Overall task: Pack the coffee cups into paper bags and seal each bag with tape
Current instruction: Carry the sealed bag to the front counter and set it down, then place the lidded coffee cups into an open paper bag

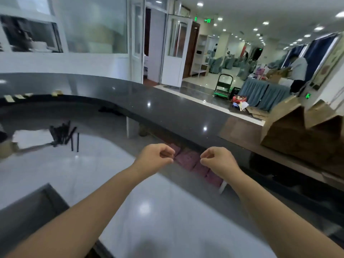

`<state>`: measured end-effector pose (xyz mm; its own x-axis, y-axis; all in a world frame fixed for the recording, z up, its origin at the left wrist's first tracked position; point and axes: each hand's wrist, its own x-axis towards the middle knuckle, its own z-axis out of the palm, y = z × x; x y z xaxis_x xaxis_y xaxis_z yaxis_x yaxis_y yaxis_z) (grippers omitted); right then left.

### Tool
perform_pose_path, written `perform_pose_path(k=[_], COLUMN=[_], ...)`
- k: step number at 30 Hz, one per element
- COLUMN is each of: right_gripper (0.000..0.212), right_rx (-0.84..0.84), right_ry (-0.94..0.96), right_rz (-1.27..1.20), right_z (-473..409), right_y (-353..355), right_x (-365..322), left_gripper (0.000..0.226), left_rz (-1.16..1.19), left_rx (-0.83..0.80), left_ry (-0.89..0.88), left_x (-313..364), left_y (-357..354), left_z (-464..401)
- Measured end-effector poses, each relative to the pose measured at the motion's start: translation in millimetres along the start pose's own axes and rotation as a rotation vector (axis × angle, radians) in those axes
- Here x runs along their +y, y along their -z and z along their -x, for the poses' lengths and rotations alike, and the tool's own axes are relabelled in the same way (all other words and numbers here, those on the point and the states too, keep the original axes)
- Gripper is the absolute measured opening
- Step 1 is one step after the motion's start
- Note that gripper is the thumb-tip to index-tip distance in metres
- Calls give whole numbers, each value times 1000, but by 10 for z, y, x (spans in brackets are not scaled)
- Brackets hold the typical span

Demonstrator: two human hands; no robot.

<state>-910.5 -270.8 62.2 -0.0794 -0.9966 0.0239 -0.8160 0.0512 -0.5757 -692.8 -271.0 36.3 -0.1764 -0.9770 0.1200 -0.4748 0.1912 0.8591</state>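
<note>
Hovering left hand (155, 157), right hand (216, 160), fingers curled

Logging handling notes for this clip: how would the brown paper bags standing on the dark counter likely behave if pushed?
The brown paper bags stand upright with folded tops, so they probably tip rather than roll. The dark counter is glossy, so they may slide easily. Their paper looks creased and would likely crumple; weight can't be judged.

Two hands (155, 158), two paper bags (290, 127), four tape strips (11, 98).
</note>
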Motion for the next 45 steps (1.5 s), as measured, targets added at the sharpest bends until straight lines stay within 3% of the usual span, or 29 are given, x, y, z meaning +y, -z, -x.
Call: perform_pose_path(k=[10, 22, 31, 45], right_gripper=[8, 15, 5, 9], right_rx=[-261, -537, -669, -974], right_ry=[187, 450, 646, 917], right_rz=[82, 154, 122, 113], right_z=[386, 979, 1402, 1845], right_y=[-1345, -2797, -3518, -4646], right_x=[-1441, -3012, -3843, -5091], left_gripper=[22, 78, 74, 62], left_rz=[-116, -460, -432, -412], left_rx=[79, 220, 377, 641], left_ry=[194, 450, 625, 966], left_x=[-1106, -2066, -2311, -2692], left_y=[1530, 2967, 3486, 4049], left_z=[1073, 2531, 3587, 4641])
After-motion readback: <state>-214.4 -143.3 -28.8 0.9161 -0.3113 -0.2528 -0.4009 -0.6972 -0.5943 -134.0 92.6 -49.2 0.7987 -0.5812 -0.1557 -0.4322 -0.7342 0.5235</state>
